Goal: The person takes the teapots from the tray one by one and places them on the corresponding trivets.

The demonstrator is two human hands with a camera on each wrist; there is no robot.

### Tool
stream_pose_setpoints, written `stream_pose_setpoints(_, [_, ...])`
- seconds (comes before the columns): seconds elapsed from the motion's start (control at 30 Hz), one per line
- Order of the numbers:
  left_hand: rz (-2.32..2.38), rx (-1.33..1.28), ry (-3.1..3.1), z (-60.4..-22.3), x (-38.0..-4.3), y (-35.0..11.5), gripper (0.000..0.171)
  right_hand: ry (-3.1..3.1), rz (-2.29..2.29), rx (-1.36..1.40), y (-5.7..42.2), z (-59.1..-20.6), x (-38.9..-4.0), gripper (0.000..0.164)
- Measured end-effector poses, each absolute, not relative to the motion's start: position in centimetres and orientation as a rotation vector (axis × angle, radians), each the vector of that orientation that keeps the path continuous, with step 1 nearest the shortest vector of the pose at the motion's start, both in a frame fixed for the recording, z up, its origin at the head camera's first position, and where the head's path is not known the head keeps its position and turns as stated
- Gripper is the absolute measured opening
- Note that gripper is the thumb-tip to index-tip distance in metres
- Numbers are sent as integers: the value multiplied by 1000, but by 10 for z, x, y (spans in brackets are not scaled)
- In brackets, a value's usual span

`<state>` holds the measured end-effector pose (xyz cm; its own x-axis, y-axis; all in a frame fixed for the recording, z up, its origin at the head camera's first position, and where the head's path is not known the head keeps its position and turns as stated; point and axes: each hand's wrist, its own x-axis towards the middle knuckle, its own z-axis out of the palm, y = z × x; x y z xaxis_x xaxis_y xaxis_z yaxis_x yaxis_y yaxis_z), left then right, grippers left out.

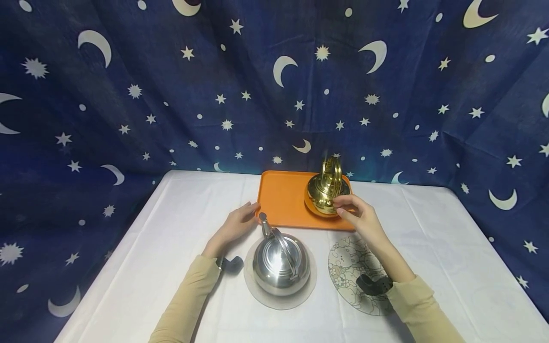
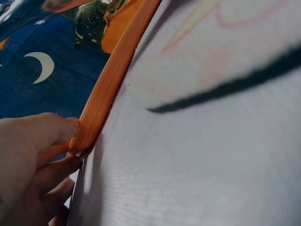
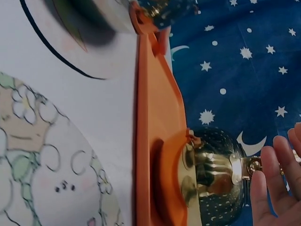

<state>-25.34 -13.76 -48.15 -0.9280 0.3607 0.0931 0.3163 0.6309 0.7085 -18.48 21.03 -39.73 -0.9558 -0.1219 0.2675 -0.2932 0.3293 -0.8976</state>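
Observation:
An orange tray [image 1: 280, 200] lies at the back of the table, with a shiny gold kettle [image 1: 322, 193] standing upright on its right part. My left hand [image 1: 238, 221] is at the tray's front left corner; in the left wrist view its thumb and index finger pinch the orange rim [image 2: 101, 101]. Beside the gold kettle, my right hand [image 1: 362, 216] has its fingertips close to the handle's base; the right wrist view shows loosely extended fingers [image 3: 282, 165], and I cannot tell if they touch. A silver kettle [image 1: 274, 274] stands in front of the tray, between my forearms.
Under the silver kettle is a round pale mat [image 1: 279, 304]. A round mat with cartoon drawings [image 1: 347, 271] lies beneath my right forearm. White cloth [image 1: 171, 228] covers the table. Behind it hangs a dark blue curtain [image 1: 257, 95] with moons and stars.

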Motion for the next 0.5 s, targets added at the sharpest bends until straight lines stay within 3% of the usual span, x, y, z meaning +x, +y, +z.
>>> stream_pose_setpoints(0.5, [1214, 623, 2804, -484, -254, -138, 50, -2361, 1659, 375, 223, -375, -203, 26])
